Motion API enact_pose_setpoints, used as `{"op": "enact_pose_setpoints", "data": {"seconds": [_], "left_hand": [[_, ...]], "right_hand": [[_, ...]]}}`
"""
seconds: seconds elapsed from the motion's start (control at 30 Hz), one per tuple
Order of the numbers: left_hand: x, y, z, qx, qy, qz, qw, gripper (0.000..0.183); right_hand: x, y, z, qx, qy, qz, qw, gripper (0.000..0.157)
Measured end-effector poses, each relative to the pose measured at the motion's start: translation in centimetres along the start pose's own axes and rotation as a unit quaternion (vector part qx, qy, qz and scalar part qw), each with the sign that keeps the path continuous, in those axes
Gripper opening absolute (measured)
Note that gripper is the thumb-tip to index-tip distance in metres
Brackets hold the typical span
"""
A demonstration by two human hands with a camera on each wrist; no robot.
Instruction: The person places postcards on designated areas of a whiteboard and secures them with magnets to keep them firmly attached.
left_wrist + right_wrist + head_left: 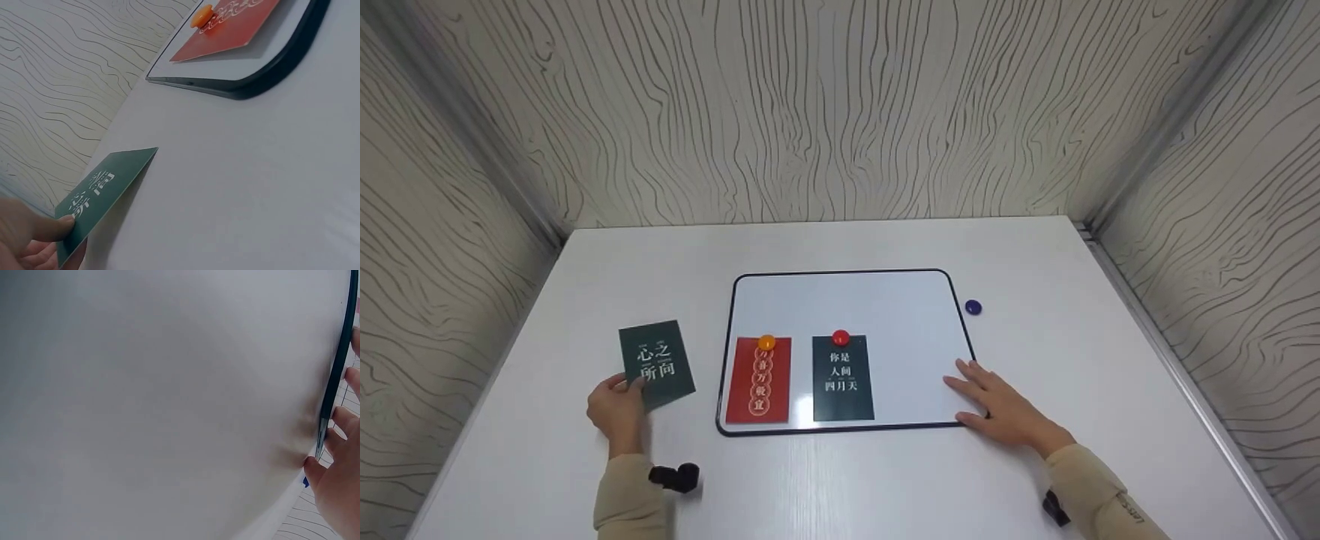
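Note:
Left of the whiteboard, my left hand (617,409) pinches a dark green card (671,360) with white characters by its lower left corner, thumb on the printed face. In the left wrist view the card (107,194) tilts up off the table. My right hand (997,405) rests over the lower right edge of the whiteboard (911,315), its fingers spread. On the board lie a red card (741,382) under an orange magnet (766,343) and another dark green card (842,405) under a red magnet (841,338).
A dark blue magnet (973,307) lies on the white table (825,487), just outside the board's right edge. Wood-grain patterned panels (810,112) enclose the table at the back and both sides. Black wrist-camera mounts (675,477) stick out from the sleeves.

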State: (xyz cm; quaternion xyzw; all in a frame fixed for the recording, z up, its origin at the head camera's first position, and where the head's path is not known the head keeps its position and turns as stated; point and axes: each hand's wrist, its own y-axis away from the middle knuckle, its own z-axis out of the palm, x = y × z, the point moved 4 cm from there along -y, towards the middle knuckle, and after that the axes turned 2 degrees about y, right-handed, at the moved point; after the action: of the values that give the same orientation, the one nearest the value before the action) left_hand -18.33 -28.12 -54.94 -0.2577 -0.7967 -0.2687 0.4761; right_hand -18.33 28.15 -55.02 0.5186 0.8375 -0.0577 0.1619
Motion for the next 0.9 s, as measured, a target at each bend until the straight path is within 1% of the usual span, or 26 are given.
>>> {"op": "enact_pose_setpoints", "data": {"seconds": [0.17, 0.37, 0.57, 0.73, 0.9], "left_hand": [[0.2, 0.0, -0.2, 0.003, -0.002, 0.003, 1.0000, 0.037], [0.6, 0.1, -0.2, -0.013, 0.002, -0.016, 0.9998, 0.039], [1.4, 0.1, -0.5, -0.006, 0.003, -0.006, 1.0000, 0.039], [1.6, 0.3, -0.5, -0.016, 0.005, -0.007, 0.9998, 0.039], [1.6, 0.6, -0.2, -0.024, 0.008, -0.004, 0.9997, 0.040]], "right_hand": [[0.1, 0.1, 0.0, 0.003, 0.000, -0.001, 1.000, 0.057], [0.0, 0.0, 0.0, 0.004, -0.001, -0.002, 1.000, 0.057], [0.0, -0.1, 0.0, -0.006, -0.018, -0.003, 1.000, 0.058], [-0.1, 0.0, -0.1, -0.014, -0.019, 0.000, 1.000, 0.059], [-0.3, 0.0, -0.2, -0.013, -0.018, -0.002, 1.000, 0.059]]}}
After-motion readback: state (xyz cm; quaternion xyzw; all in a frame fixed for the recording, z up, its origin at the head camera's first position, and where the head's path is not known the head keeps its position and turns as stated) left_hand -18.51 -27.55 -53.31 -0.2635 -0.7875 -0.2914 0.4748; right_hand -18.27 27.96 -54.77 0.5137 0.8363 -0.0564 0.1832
